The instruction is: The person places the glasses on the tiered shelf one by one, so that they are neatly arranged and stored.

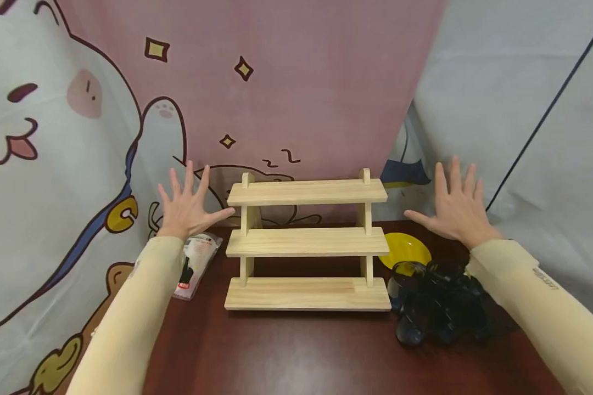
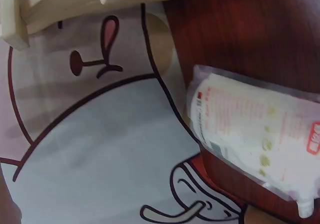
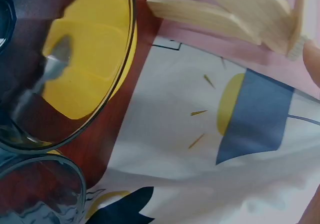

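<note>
My left hand (image 1: 183, 211) is raised with its fingers spread, left of a three-tier wooden shelf (image 1: 307, 242). It holds nothing; its thumb reaches toward the shelf's upper left side. Beyond the shelf's right side, my right hand (image 1: 457, 208) is held up in the same spread way, also holding nothing. Below the left hand lies a white pouch (image 2: 255, 129) with a spout. A yellow plate (image 1: 406, 248) and a cluster of dark see-through glassware (image 1: 435, 307) are below the right hand. Through a large glass vessel (image 3: 80, 129) shows a metal utensil (image 3: 59, 57), its kind unclear.
The shelf stands on a dark reddish-brown table (image 1: 296, 351), near its back edge. A printed cloth (image 1: 316, 99) with cartoon animals hangs behind and on both sides. The glassware crowds the table's right side.
</note>
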